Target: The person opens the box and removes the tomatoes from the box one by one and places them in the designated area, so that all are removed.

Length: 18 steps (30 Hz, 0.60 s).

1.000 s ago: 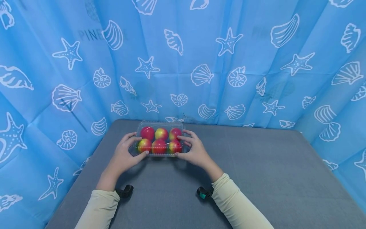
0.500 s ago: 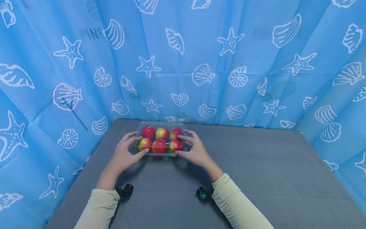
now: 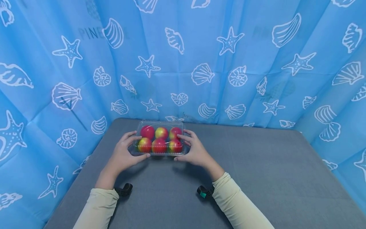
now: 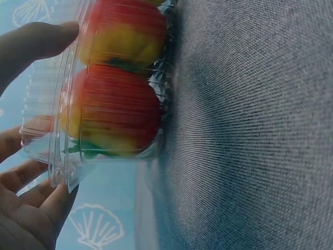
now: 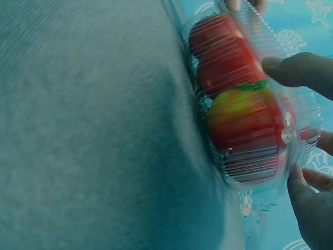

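Note:
A clear plastic clamshell box (image 3: 160, 123) holding several red-and-yellow apples (image 3: 159, 145) sits near the table's back edge, its lid down over them. My left hand (image 3: 125, 152) grips its left end, thumb along the front edge and fingers reaching over the side. At the opposite end, my right hand (image 3: 195, 151) holds the box the same way. In the left wrist view, the left thumb (image 4: 41, 39) lies at the lid's rim, and the other fingers are on the end wall. The right wrist view shows the right thumb (image 5: 296, 69) against the lid's front side, with green bits on the apples.
A grey cloth-covered table (image 3: 257, 171) stretches to the right and in front of the box. Right behind it hangs a blue curtain (image 3: 177, 86) with white shells and starfish. Dark wrist cameras (image 3: 124, 190) sit at both cuffs.
Both thumbs have slid slightly lower, from the front of the lid to the box's front edge. The box has stayed in nearly the same place.

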Each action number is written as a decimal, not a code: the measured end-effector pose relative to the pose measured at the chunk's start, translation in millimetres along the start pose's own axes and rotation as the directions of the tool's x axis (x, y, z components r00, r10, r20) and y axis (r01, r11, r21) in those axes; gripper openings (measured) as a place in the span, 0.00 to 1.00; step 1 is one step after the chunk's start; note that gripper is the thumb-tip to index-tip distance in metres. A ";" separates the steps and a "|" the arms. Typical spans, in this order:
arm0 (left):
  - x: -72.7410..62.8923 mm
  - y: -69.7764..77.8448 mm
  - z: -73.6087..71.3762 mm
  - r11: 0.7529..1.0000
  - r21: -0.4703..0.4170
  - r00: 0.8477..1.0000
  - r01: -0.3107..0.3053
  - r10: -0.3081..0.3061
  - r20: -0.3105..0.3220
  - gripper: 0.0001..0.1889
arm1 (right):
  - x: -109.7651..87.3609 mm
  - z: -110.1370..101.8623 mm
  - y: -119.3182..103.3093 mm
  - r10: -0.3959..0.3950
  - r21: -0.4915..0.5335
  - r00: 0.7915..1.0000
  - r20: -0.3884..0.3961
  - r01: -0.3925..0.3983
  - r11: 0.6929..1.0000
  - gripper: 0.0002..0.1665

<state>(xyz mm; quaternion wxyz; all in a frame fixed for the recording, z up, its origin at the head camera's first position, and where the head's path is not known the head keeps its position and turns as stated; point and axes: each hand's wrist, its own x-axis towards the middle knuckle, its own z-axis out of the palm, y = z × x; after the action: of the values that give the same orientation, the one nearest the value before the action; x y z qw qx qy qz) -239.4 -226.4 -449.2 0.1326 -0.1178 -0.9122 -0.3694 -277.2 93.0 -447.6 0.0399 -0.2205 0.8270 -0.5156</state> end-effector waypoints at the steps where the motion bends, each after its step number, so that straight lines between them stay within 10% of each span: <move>1: 0.1 0.1 -0.3 1.000 0.002 1.000 0.003 -0.003 0.004 0.40 | 0.2 -0.2 0.3 0.000 -0.005 1.000 0.003 0.000 1.000 0.53; 18: 0.7 0.1 -1.7 0.999 0.015 0.998 0.042 -0.043 0.052 0.41 | -0.1 2.1 2.1 -0.016 -0.012 1.000 -0.025 0.016 1.000 0.51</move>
<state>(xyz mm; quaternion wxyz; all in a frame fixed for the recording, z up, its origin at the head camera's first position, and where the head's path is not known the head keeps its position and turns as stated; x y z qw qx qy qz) -239.7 -227.5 -447.7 0.1015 -0.1069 -0.9202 -0.3625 -277.2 92.1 -450.4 0.0240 -0.2207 0.8286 -0.5139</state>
